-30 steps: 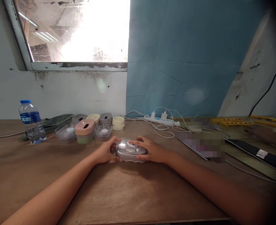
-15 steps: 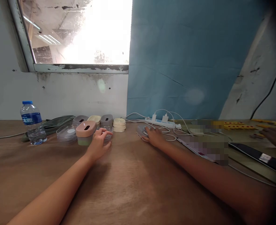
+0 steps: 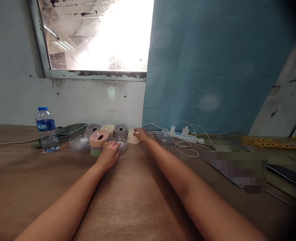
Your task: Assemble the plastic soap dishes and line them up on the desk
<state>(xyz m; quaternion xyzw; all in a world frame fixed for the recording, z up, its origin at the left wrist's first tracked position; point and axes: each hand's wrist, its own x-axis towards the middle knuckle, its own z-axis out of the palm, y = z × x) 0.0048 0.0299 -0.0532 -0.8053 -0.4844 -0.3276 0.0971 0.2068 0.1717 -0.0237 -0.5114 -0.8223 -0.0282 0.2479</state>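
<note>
My left hand (image 3: 109,154) rests on the tabletop beside a pink-lidded container (image 3: 100,140) with a green base. Its fingers are extended toward a clear plastic container (image 3: 122,142) and touch or nearly touch its near rim. My right hand (image 3: 142,134) reaches across to a short stack of cream-coloured pieces (image 3: 132,138). Thumb and fingertips are apart at the stack's right edge; whether they press on it is unclear. To the right of that hand stands a grey-lidded container (image 3: 165,139), with neither hand on it.
Grey containers (image 3: 121,130) and a cream one (image 3: 108,128) stand behind. Clear containers (image 3: 79,143), a water bottle (image 3: 47,132) and a dark green pouch (image 3: 71,131) are left. A power strip (image 3: 185,136) with looping white cables (image 3: 188,154) lies right.
My right hand has left the grey-lidded container and moved left to the cream stack. My left hand has lowered slightly beside the clear container. The view has turned a little left.
</note>
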